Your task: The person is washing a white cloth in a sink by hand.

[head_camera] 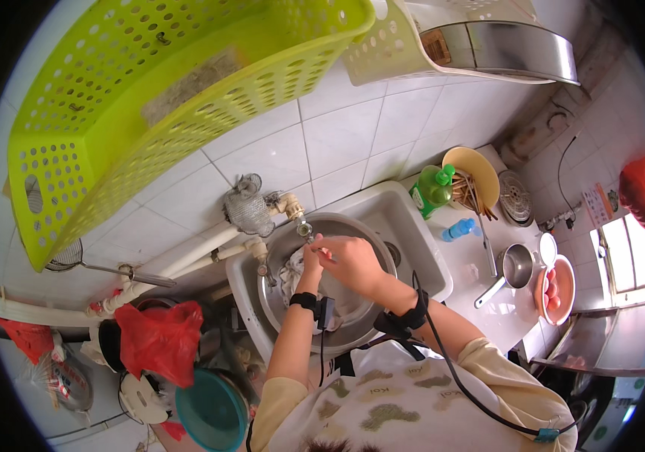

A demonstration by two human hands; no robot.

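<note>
A large metal basin point(380, 243) sits in the white sink point(413, 226) below the wall tap point(304, 227). Just under the tap's spout, my left hand point(312, 261) is raised above the basin, its fingers partly covered by my right hand. My right hand point(352, 261) reaches across from the right, fingers bent, touching or nearly touching the left fingertips. Whether either hand grips something small, or the tap itself, is hidden. Crumpled pale cloth point(291, 272) lies in the basin behind my left hand. A second tap point(264, 271) stands to the left.
Green point(187, 113) and cream point(382, 51) plastic baskets overhang the sink. On the right counter stand a dish-soap bottle point(432, 189), a blue bottle point(458, 230), a small saucepan point(514, 268) and a bowl of eggs point(566, 282). A cable point(447, 353) trails from my right wrist.
</note>
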